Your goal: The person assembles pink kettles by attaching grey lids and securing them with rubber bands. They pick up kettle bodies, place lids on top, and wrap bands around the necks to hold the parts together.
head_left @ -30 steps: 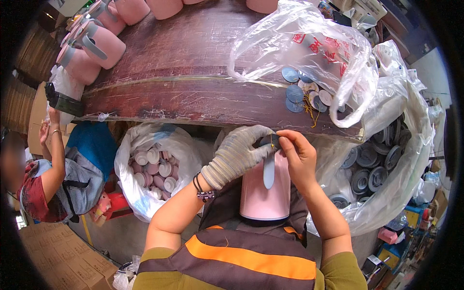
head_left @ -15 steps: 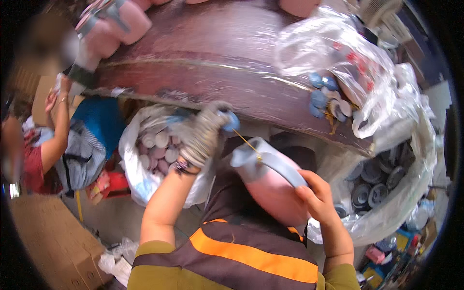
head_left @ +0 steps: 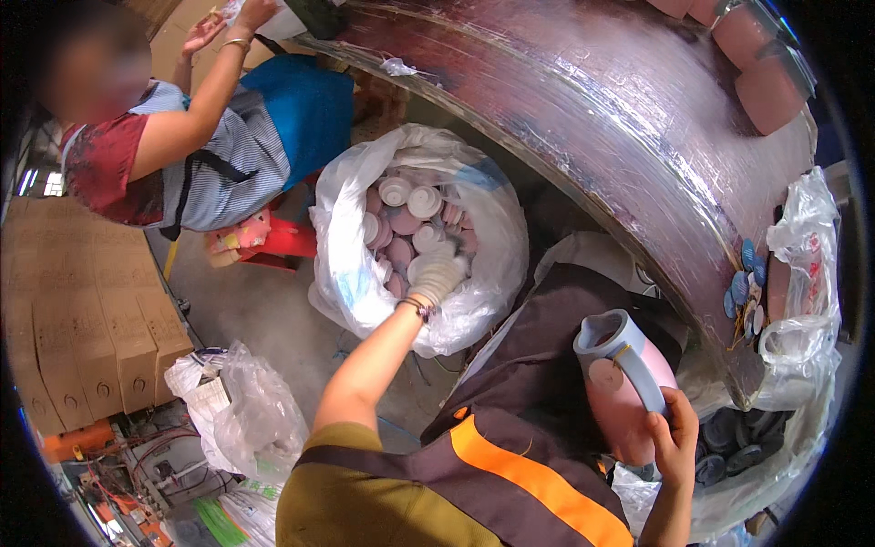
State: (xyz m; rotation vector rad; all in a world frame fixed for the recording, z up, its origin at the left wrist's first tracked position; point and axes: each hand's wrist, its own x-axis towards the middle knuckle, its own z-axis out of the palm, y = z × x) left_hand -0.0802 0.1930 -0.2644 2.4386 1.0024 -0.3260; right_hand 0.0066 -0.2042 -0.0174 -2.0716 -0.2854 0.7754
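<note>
My right hand (head_left: pixel 675 436) is closed round the grey-blue handle of a pink pitcher (head_left: pixel 622 415), which leans over my lap with its open grey-blue mouth upward. A round pinkish tag (head_left: pixel 605 375) hangs by a cord from the handle and lies against the pitcher's side. My left hand (head_left: pixel 441 274), in a pale knit glove, reaches into a white plastic bag (head_left: pixel 351 321) of pink and white round lids (head_left: pixel 398 251). It touches the lids near the bag's front side. Its fingers are blurred, so I cannot tell whether it grips one.
A film-covered dark red table (head_left: pixel 583 118) curves along the far side, with pink pitchers (head_left: pixel 770 91) at its far right. Several round tags (head_left: pixel 747 283) lie near its right end. Dark lids (head_left: pixel 738 447) fill a clear bag at lower right. A co-worker (head_left: pixel 219 173) sits at left.
My left hand has let go of the corded blue tag and moved from beside the pitcher into the bag of lids. The tag now hangs on the pitcher. My view has swung left.
</note>
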